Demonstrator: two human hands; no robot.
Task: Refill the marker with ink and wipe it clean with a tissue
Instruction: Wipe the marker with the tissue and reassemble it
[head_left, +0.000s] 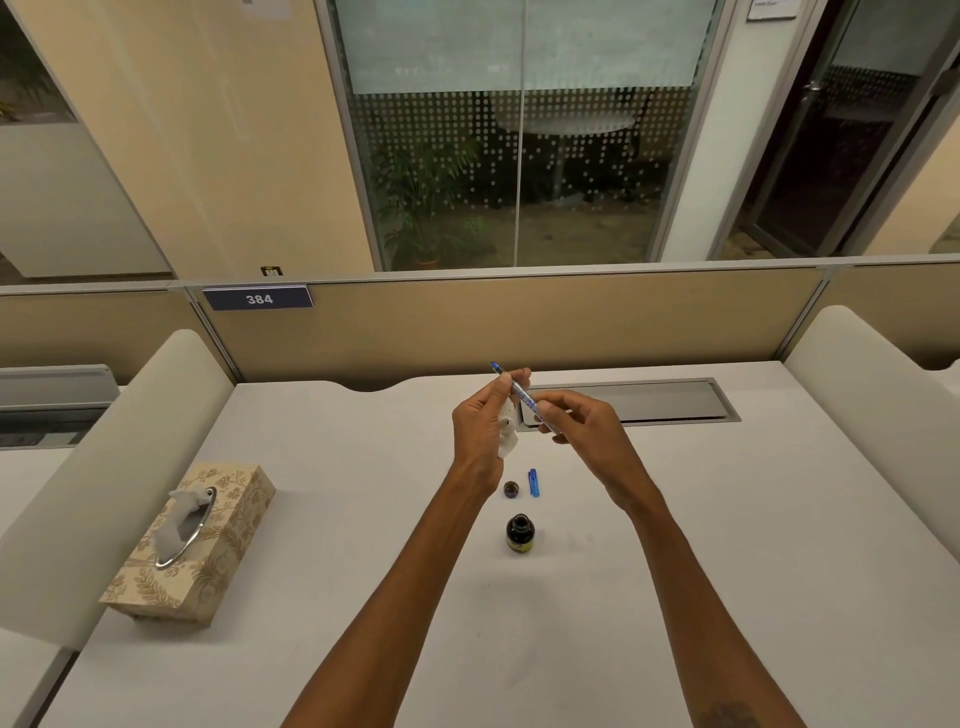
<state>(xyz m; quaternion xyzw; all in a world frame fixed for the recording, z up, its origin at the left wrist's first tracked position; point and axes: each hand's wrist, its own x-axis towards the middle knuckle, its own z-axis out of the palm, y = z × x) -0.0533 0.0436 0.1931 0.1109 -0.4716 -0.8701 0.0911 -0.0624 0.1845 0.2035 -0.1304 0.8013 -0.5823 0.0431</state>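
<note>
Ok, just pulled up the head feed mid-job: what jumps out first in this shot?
Both hands meet above the middle of the desk: the right hand holds the blue marker tilted up and away, while the left hand pinches it near the tip with a white tissue. Below them stand the open ink bottle, its cap and the blue marker cap. A patterned tissue box sits at the left.
</note>
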